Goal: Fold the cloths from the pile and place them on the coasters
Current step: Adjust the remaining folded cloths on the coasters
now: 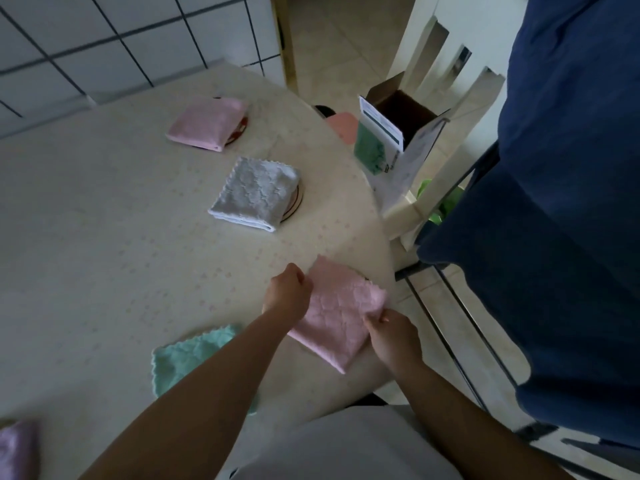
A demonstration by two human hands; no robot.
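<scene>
A folded pink cloth lies near the table's right edge over a coaster that shows only as a dark sliver. My left hand grips the cloth's left edge with closed fingers. My right hand pinches its right corner. Farther back, a folded grey cloth rests on a coaster, and another folded pink cloth covers a coaster. A mint green cloth lies flat by my left forearm. A pinkish cloth sits at the bottom left corner.
The round table has a pale patterned cover. An open cardboard box and a white chair stand past its right edge. Dark blue fabric hangs over a metal frame at right. A tiled wall runs behind.
</scene>
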